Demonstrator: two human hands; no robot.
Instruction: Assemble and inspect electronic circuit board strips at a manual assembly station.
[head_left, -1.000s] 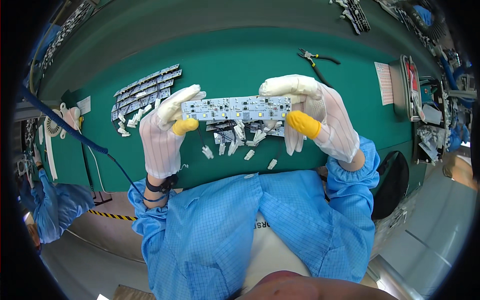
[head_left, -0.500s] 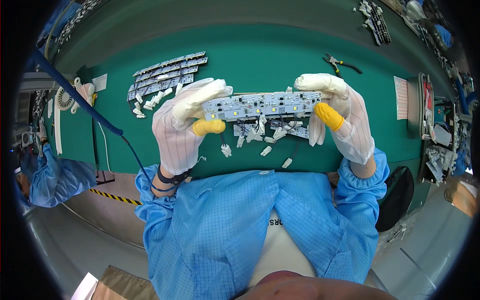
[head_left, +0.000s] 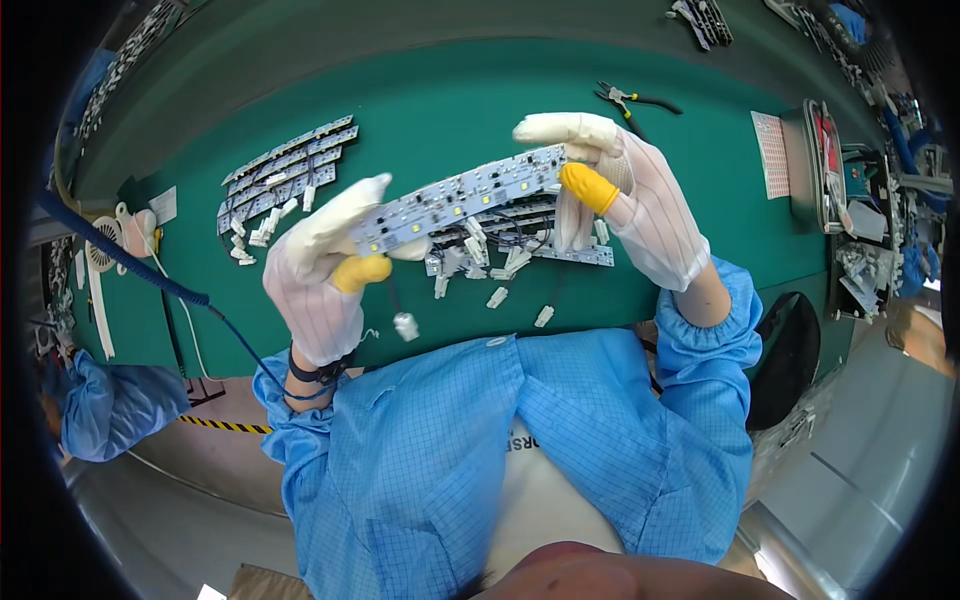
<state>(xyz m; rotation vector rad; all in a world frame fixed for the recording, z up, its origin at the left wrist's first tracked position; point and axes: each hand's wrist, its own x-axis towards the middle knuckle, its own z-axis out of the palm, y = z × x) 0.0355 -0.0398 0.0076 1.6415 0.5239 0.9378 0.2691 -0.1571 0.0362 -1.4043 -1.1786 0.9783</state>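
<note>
Between my two hands I hold a long white LED circuit board (head_left: 460,200), its small yellow LEDs and dark parts facing up, tilted with the right end farther away. My left hand (head_left: 325,265), in a striped white glove with a yellow thumb cot, is closed on the left end. My right hand (head_left: 635,195), gloved alike, grips the right end between thumb and fingers. A white connector (head_left: 405,326) dangles on a lead below the left end. Beneath the held board, more LED boards (head_left: 580,255) lie with dark wires and white connectors (head_left: 518,262), partly hidden.
To the left lie several wired LED boards (head_left: 290,170) in a row. Cutting pliers (head_left: 635,102) rest at the far right, near a printed sheet (head_left: 771,155) and a metal tray (head_left: 808,170). A blue coiled cord (head_left: 130,250) runs to my left wrist. A co-worker's sleeve (head_left: 125,405) shows far left.
The held board has gone from nearly level to tilted, its right end raised away from me. Both hands keep their hold, and the whole view has shifted somewhat.
</note>
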